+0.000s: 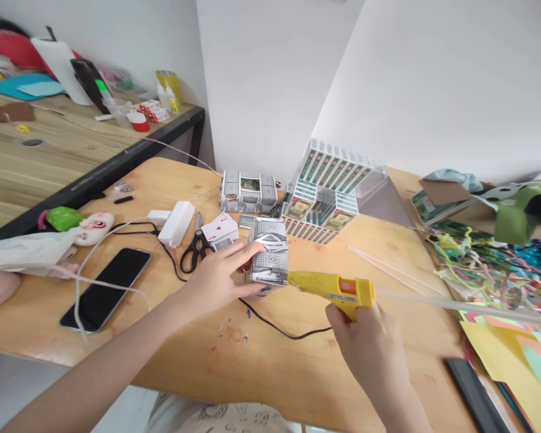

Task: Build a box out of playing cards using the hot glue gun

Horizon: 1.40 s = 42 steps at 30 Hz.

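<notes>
- Yellow glue gun (318,285) gripped in the right hand (375,344), nozzle (294,277) at the lower right edge of the grey patterned block (273,261); contact cannot be told
- Left hand (220,272) holding that block, fingers over its top and left side, mid-table (297,373)
- Black scissors (199,237) and loose playing cards (220,228) left of it
- Second patterned block (229,190) behind, beside stacked cases (332,169)

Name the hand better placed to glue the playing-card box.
Probably the right hand: it grips the yellow glue gun, nozzle close to the playing-card box, which the left hand holds.
</notes>
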{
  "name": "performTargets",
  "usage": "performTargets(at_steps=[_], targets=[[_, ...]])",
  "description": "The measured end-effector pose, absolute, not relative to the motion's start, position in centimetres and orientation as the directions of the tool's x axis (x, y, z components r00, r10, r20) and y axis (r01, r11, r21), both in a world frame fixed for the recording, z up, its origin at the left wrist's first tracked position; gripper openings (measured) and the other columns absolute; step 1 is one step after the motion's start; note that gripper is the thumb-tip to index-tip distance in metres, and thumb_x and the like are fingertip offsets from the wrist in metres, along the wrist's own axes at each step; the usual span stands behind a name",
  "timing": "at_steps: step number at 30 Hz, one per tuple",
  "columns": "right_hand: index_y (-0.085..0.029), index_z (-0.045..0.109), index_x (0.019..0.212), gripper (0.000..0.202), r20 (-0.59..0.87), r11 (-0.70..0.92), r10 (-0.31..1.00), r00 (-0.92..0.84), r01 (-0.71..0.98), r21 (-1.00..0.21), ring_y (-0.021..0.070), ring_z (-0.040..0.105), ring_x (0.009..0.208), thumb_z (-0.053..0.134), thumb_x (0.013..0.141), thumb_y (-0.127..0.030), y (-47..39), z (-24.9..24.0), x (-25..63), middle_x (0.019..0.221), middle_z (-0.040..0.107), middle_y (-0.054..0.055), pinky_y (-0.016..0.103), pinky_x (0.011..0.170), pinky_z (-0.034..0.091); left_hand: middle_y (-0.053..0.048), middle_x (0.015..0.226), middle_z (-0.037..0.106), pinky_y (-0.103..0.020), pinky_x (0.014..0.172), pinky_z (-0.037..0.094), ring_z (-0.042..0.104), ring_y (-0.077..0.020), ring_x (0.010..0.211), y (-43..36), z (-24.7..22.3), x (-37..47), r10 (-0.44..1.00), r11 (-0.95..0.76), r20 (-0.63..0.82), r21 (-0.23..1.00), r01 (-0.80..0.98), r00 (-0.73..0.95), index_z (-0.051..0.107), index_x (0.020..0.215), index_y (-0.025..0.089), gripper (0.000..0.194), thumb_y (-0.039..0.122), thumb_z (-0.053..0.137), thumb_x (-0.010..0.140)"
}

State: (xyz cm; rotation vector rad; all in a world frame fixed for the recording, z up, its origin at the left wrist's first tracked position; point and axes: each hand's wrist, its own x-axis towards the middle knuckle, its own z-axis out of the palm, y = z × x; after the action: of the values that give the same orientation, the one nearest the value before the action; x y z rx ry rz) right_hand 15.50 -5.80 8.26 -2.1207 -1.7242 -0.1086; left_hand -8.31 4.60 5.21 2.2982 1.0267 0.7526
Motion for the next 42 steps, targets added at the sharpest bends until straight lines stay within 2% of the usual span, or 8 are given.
performTargets(at_steps=[8, 18, 28, 42], targets=[[-0.028, 0.024, 0.055, 0.027, 0.337, -0.154, 0.916, 0.216, 0.967, -0.201, 0.0133, 0.038, 0.038, 0.043, 0.074, -0.030, -6.1, 8.4, 16.4, 0.041, 0.035, -0.004, 0.025, 0.041, 0.030, -0.002, 0.105, 0.058, -0.027, 0.076, 0.049, 0.061, -0.0151, 0.082, 4.6, 5.2, -8.2, 0.777, -0.589, 0.280, 0.639, 0.494, 0.564, 0.046, 0.128, 0.028, 0.053, 0.037, 0.067, 0.080], [-0.029, 0.020, 0.053, 0.031, 0.371, -0.126, 0.909, 0.190, 0.974, -0.190, 0.0126, 0.034, 0.036, 0.042, 0.074, -0.028, -6.3, 8.0, 16.4, 0.040, 0.030, -0.005, 0.025, 0.040, 0.028, -0.002, 0.103, 0.058, -0.025, 0.074, 0.048, 0.061, -0.0139, 0.080, 4.6, 5.0, -8.3, 0.774, -0.596, 0.292, 0.636, 0.491, 0.562, 0.045, 0.129, 0.027, 0.054, 0.035, 0.068, 0.080], [-0.028, 0.022, 0.052, 0.030, 0.382, -0.042, 0.912, 0.150, 0.960, -0.275, 0.0104, 0.035, 0.033, 0.043, 0.074, -0.024, -5.6, 7.8, 15.5, 0.040, 0.034, -0.006, 0.023, 0.037, 0.029, -0.002, 0.103, 0.059, -0.025, 0.073, 0.048, 0.061, -0.0141, 0.080, 4.5, 4.8, -8.1, 0.772, -0.604, 0.318, 0.638, 0.478, 0.550, 0.046, 0.130, 0.027, 0.056, 0.034, 0.068, 0.080], [-0.027, 0.025, 0.054, 0.027, 0.360, -0.035, 0.919, 0.160, 0.944, -0.328, 0.0100, 0.035, 0.034, 0.044, 0.072, -0.023, -4.6, 8.1, 14.1, 0.042, 0.036, -0.005, 0.023, 0.038, 0.030, -0.002, 0.105, 0.060, -0.025, 0.073, 0.052, 0.062, -0.0144, 0.079, 4.3, 4.7, -8.1, 0.787, -0.577, 0.300, 0.667, 0.471, 0.539, 0.047, 0.131, 0.027, 0.058, 0.037, 0.069, 0.079]])
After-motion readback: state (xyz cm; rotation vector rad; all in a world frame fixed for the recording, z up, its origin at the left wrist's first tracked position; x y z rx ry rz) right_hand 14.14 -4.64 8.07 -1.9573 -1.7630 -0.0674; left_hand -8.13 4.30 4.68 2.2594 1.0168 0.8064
